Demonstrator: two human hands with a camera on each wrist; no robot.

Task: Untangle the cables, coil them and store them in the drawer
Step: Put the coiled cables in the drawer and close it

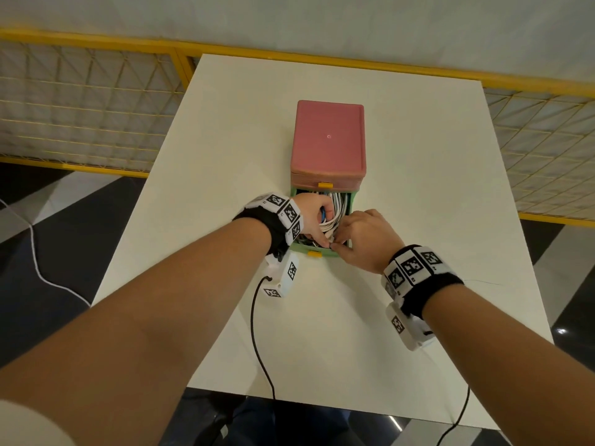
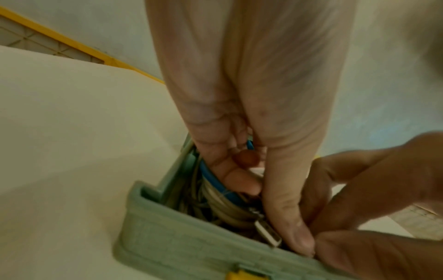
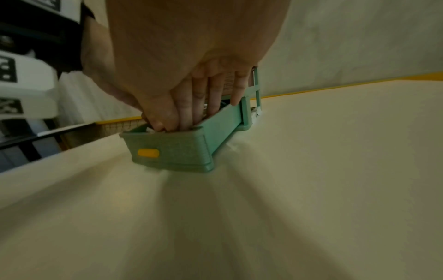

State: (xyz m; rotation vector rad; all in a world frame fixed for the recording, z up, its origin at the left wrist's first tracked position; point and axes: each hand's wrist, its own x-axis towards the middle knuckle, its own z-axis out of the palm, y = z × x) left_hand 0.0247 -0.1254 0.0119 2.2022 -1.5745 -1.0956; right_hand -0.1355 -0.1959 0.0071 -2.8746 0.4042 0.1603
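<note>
A green drawer (image 1: 352, 201) stands pulled out of a pink cabinet (image 1: 328, 140) at the table's middle. Coiled white cables (image 1: 339, 204) and a blue cable (image 1: 323, 215) lie inside it. My left hand (image 1: 318, 226) reaches in from the left, its fingers curled round the blue cable (image 2: 210, 178) and the white coil (image 2: 223, 208). Its thumb points down beside a metal plug (image 2: 267, 233). My right hand (image 1: 338, 241) dips into the drawer's (image 3: 179, 151) front corner, and thumb and fingers of this hand (image 3: 172, 126) pinch at a cable end there. The fingertips are hidden.
The drawer has a yellow handle (image 3: 148, 153) on its front. The pink drawer above, with its own yellow handle (image 1: 325, 185), is closed. A black cord (image 1: 257, 333) trails from my left wrist over the white table (image 1: 418, 220). A yellow mesh railing (image 1: 96, 107) runs behind.
</note>
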